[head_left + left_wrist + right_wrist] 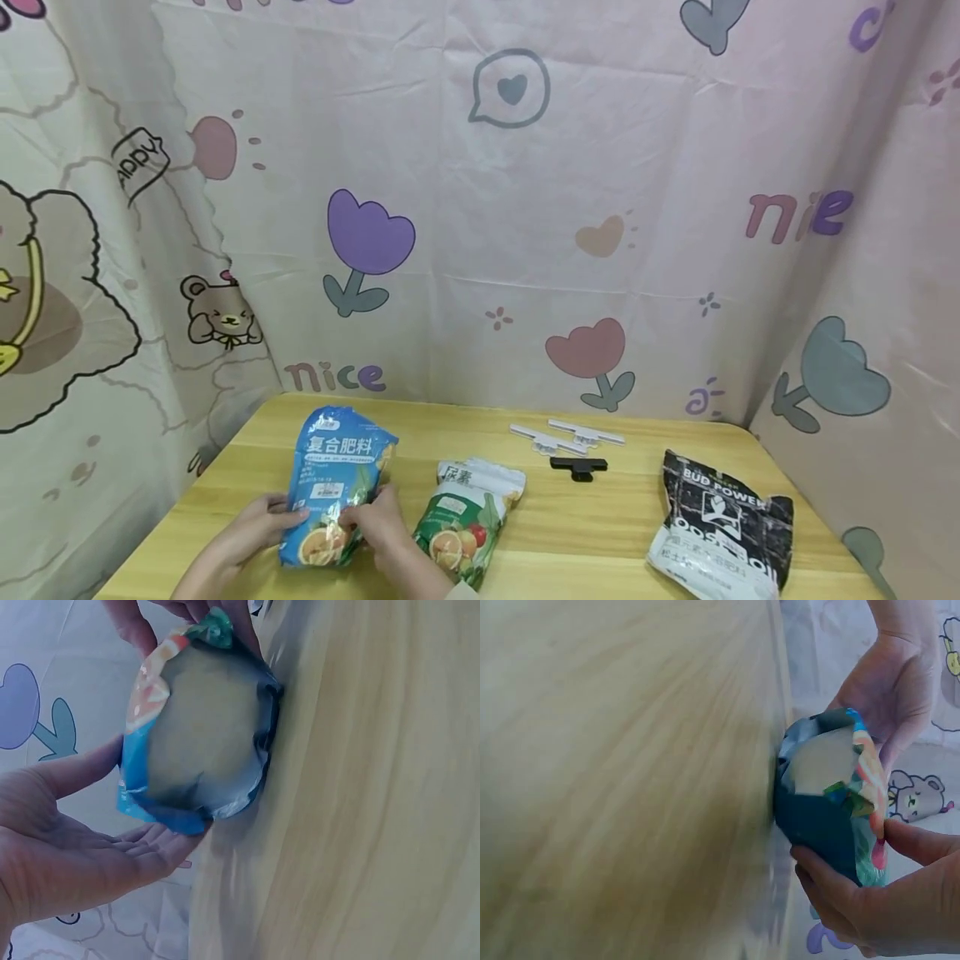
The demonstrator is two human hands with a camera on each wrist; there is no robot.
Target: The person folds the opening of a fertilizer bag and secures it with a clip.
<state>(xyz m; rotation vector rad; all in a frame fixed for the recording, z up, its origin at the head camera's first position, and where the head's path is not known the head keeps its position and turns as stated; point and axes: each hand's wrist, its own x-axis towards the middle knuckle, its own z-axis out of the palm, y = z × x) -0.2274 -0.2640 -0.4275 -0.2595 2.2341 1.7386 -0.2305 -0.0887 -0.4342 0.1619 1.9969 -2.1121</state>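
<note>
At the left of the table, both hands hold a blue fertilizer bag [330,483], its printed front facing me and fruit pictured low on it. The left hand [251,529] grips its lower left side, thumb on the front; the left wrist view shows that hand's fingers [161,851] at the bag's edge. On the lower right side the right hand [384,521] pinches the bag, thumb in front and fingers behind, as the right wrist view also shows. Both wrist views look at the bag's flat pale bottom [206,724], tilted up from the tabletop.
Right of the hands lies a green and white fertilizer bag [465,521], partly behind the right forearm. Two white sealing clips [551,440] and a black clip [579,465] lie farther back. A black and white bag [723,529] is at the right. Printed curtains surround the wooden table [585,533].
</note>
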